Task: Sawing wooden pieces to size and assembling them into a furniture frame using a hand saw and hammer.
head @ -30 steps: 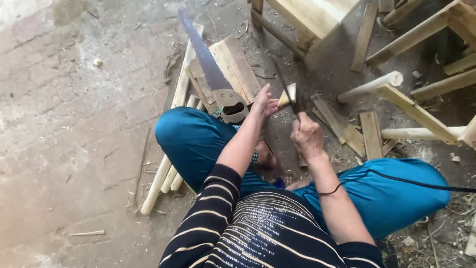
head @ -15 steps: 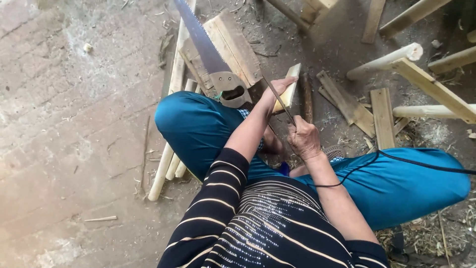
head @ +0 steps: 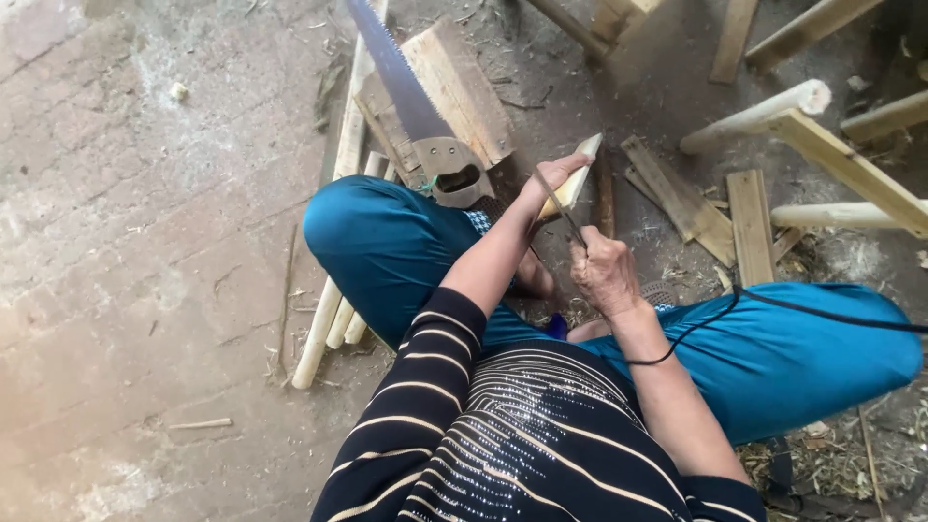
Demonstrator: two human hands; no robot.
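Observation:
I sit on the floor with knees spread, in teal trousers and a striped dark top. My left hand [head: 553, 182] grips a short pale wooden piece [head: 578, 172], held upright between my knees. My right hand [head: 604, 271] is closed around the handle of a thin dark blade [head: 559, 205], and the blade's edge rests against the side of the wooden piece. Just beyond my left knee a hand saw [head: 416, 106] lies across a wooden board [head: 464, 87].
Several round pale sticks [head: 329, 309] lie under my left leg on the brick floor [head: 145, 242]. Flat wooden offcuts [head: 715, 203], round poles [head: 764, 111] and a wooden frame [head: 851, 164] crowd the ground to the right. A black cable [head: 793, 304] crosses my right leg.
The view shifted a little. The wooden piece and my left hand rose slightly, and the blade stayed against the wood while my right hand kept its grip.

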